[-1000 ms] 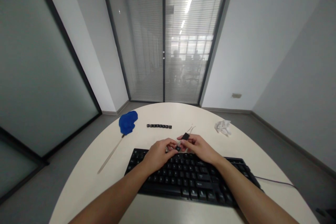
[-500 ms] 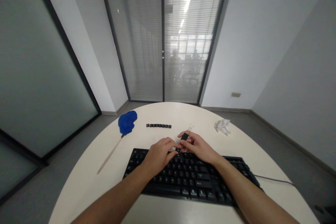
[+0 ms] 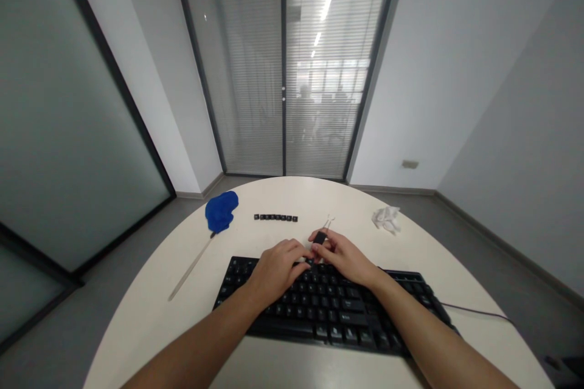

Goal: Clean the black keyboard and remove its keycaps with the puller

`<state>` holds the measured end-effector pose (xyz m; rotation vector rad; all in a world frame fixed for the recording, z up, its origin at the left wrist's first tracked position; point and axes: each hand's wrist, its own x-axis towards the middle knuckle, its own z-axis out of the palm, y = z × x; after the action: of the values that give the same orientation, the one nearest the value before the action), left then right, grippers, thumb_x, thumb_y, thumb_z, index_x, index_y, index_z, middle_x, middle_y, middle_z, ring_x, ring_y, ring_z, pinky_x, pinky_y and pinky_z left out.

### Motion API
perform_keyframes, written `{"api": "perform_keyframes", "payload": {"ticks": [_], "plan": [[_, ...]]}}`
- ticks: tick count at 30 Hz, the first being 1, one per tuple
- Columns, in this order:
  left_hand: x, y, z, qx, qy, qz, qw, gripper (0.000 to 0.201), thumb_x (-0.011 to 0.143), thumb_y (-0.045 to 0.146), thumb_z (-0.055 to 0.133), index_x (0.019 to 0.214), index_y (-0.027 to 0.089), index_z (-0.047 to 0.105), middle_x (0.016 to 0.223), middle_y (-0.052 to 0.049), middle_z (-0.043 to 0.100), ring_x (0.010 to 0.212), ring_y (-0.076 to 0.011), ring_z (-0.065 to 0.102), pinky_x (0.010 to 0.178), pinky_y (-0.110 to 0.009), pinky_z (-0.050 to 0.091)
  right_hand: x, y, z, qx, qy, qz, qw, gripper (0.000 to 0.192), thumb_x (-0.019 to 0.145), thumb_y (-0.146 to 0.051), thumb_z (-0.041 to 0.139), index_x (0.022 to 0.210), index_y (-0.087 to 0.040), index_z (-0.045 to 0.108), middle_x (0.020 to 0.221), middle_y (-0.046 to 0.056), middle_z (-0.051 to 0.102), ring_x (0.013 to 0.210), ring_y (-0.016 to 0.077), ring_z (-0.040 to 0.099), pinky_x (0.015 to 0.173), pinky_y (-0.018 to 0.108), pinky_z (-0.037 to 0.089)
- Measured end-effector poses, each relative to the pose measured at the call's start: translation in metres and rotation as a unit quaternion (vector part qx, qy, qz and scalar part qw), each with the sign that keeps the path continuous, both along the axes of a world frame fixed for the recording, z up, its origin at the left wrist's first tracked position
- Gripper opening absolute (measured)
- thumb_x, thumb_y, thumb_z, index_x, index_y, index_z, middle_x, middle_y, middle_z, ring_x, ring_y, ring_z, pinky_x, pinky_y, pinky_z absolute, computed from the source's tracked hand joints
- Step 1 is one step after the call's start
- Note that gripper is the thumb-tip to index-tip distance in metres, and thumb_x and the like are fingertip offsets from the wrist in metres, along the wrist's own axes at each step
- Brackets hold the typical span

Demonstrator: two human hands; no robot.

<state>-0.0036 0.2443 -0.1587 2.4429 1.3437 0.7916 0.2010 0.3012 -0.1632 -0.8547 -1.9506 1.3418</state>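
Left hand [image 3: 278, 264] nearer right hand [image 3: 344, 257], partly hiding keyboard [image 3: 296, 313]; keycaps [image 3: 278, 217] beyond.

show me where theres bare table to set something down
Bare cream tabletop: between the thin pale stick and long black keyboard; also between the right hand and crumpled white wad. Crowded: the keyboard's far edge, around the left hand and the right.

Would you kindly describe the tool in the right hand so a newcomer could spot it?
On the pale table lies a black keyboard. At its far edge, the right hand holds the tool: its dark handle has thin, light wires sticking out, unlike the keycaps beyond.
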Motion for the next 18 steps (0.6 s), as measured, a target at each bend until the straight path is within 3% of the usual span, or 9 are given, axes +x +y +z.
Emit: {"api": "perform_keyframes", "payload": {"ticks": [6, 18], "plan": [[0.0001, 0.0002, 0.0005, -0.003, 0.000, -0.007, 1.000, 0.016, 0.092, 0.023, 0.060, 0.107, 0.026, 0.066, 0.107, -0.002, 0.066, 0.103, -0.0188, 0.059, 0.090, -0.030, 0.047, -0.0010, -0.0025, 0.0010, 0.045, -0.017, -0.004, 0.999, 0.032, 0.092, -0.048, 0.055, 0.103, -0.018, 0.057, 0.087, 0.003, 0.069, 0.079, 0.0175, 0.064, 0.071, 0.027, 0.049], [-0.0002, 0.0007, -0.0003, 0.006, 0.001, -0.023, 1.000, 0.018, 0.093, 0.024, 0.060, 0.109, 0.027, 0.065, 0.108, 0.001, 0.066, 0.103, -0.0170, 0.059, 0.090, -0.027, 0.046, -0.0013, 0.0000, -0.0026, 0.083, -0.033, -0.011, 0.996, 0.024, 0.095, -0.042, 0.052, 0.098, -0.019, 0.055, 0.081, 0.001, 0.065, 0.072, 0.0156, 0.060, 0.066, 0.025, 0.046]]}}
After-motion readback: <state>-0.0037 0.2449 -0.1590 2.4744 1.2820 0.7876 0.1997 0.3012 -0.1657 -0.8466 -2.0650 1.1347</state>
